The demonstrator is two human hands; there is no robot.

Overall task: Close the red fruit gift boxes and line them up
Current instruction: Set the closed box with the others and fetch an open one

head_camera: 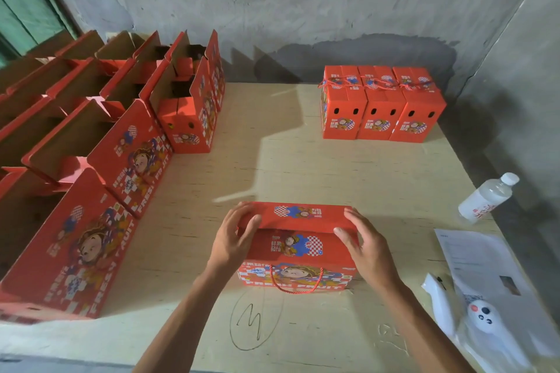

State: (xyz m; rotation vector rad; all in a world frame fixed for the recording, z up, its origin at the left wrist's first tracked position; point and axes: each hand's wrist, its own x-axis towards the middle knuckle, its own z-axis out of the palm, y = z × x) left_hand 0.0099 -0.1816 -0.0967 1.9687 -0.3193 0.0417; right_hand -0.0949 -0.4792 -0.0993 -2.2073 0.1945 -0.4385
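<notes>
A red fruit gift box (298,247) with a cartoon print and a red cord handle stands at the table's front centre. Its top flap is folded down. My left hand (235,239) presses on the flap's left end with straight fingers. My right hand (368,247) presses on the flap's right end, thumb along the front edge. Three shut red boxes (380,106) stand side by side at the back right. Several open red boxes (100,142), flaps up, crowd the left side.
The wooden table (303,160) meets a grey concrete wall at the back and right. A plastic water bottle (486,195) lies at the right edge. Printed paper (481,260) and a white device (481,316) in a clear bag lie at the front right. A pencilled circle (256,319) marks the front.
</notes>
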